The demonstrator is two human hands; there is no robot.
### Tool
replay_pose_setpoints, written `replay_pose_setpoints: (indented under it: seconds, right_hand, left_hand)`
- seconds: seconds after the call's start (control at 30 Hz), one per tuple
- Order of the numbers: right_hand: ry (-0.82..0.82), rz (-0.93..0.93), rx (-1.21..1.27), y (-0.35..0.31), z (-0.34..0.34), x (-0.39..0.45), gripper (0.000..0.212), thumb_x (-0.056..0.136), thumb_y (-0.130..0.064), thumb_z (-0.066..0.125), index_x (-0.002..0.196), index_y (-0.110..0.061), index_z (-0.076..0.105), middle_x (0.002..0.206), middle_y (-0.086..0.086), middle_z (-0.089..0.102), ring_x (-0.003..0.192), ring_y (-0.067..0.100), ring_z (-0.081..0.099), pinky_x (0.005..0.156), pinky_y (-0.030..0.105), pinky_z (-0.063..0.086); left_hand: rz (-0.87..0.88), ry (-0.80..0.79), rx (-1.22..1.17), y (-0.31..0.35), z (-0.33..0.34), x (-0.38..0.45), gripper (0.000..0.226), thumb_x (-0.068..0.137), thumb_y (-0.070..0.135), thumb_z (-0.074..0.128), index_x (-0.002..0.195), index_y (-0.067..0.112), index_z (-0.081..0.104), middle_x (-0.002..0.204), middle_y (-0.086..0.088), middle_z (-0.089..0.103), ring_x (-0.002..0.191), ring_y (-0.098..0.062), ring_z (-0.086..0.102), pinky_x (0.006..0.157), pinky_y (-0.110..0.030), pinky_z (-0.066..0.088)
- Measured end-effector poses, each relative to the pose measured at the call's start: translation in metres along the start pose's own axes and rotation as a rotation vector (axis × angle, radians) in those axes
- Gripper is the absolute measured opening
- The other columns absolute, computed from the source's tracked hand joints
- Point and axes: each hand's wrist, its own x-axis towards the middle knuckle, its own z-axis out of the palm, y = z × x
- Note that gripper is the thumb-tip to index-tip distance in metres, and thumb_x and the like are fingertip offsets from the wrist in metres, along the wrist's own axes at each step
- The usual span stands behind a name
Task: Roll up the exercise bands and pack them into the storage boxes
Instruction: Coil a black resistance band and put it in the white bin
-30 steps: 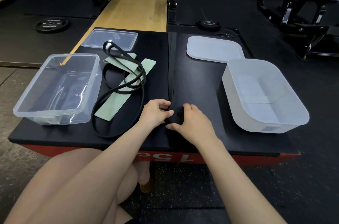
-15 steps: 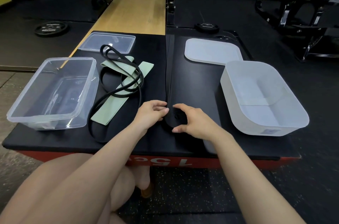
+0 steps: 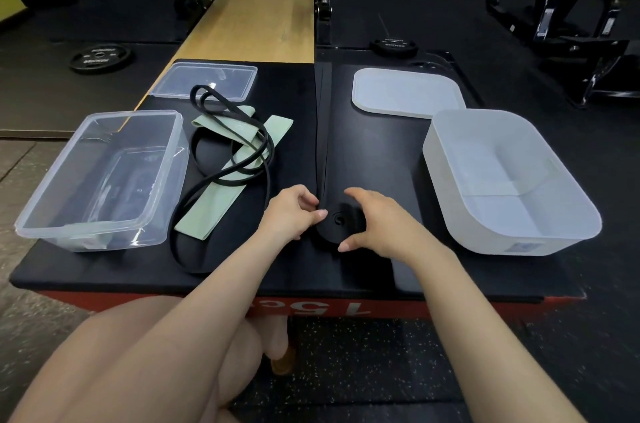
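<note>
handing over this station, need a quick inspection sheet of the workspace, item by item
surface: black padded table top with a red front edge.
job's things: wide black band partly rolled, its tail running away up the table; thin black loop band lying over green band; clear box and white box, both open; clear lid and white lid flat behind them.
clutter: nothing seen.
grippers: left hand pinches the roll's edge; right hand curls round the roll.
cables: nothing seen.
surroundings: gym floor, weight plate, rack frames.

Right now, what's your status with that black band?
Both hands gripping black band roll, partly rolled. Tail runs straight ahead. Nothing in the way.
</note>
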Motion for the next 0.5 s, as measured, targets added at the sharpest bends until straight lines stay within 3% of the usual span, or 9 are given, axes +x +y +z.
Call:
replay_pose_setpoints:
  seconds: [0.13,0.2,0.27,0.33,0.5]
  right_hand:
    - [0.143,0.078,0.04,-0.011,0.025,-0.015,0.093,0.075,-0.045,0.073,0.147,-0.013,0.024,0.144,0.001,0.033,0.133,0.018,0.034,0.103,0.029,0.035]
    - [0.224,0.112,0.098,-0.019,0.039,-0.016,0.095,0.077,-0.05,0.07,0.148,-0.013,0.02,0.147,0.002,0.031,0.135,0.018,0.032,0.104,0.03,0.035]
    - [0.304,0.131,0.159,-0.024,0.049,-0.015,0.095,0.078,-0.049,0.069,0.149,-0.013,0.018,0.151,0.001,0.028,0.137,0.017,0.03,0.105,0.03,0.034]
    - [0.351,0.135,0.201,-0.025,0.053,-0.014,0.089,0.081,-0.046,0.068,0.149,-0.014,0.02,0.152,-0.001,0.028,0.137,0.016,0.031,0.105,0.027,0.033]
    - [0.325,0.085,0.283,-0.014,0.045,-0.012,0.079,0.081,-0.035,0.072,0.146,-0.017,0.031,0.149,-0.002,0.036,0.135,0.016,0.035,0.107,0.026,0.029]
  left_hand:
    - [0.018,0.028,-0.018,-0.002,0.002,0.001,0.019,0.082,0.02,0.07,0.096,0.017,0.057,0.109,0.002,0.06,0.086,-0.017,0.06,0.056,-0.026,0.051]
    - [0.049,0.028,-0.092,-0.004,0.003,0.001,0.029,0.081,0.013,0.071,0.106,0.016,0.056,0.118,-0.003,0.06,0.095,-0.017,0.061,0.077,-0.03,0.054]
    - [0.081,-0.004,-0.161,-0.003,0.003,0.001,0.05,0.081,0.005,0.069,0.125,0.014,0.05,0.13,-0.005,0.055,0.108,-0.015,0.057,0.093,-0.027,0.046]
    - [0.085,-0.046,-0.183,-0.003,0.003,0.0,0.063,0.083,0.001,0.066,0.138,0.013,0.04,0.138,-0.004,0.05,0.118,-0.015,0.052,0.097,-0.023,0.04]
    - [0.085,-0.092,-0.193,-0.002,0.003,0.0,0.06,0.085,-0.002,0.062,0.14,0.011,0.042,0.14,-0.008,0.048,0.127,-0.015,0.047,0.1,-0.02,0.035]
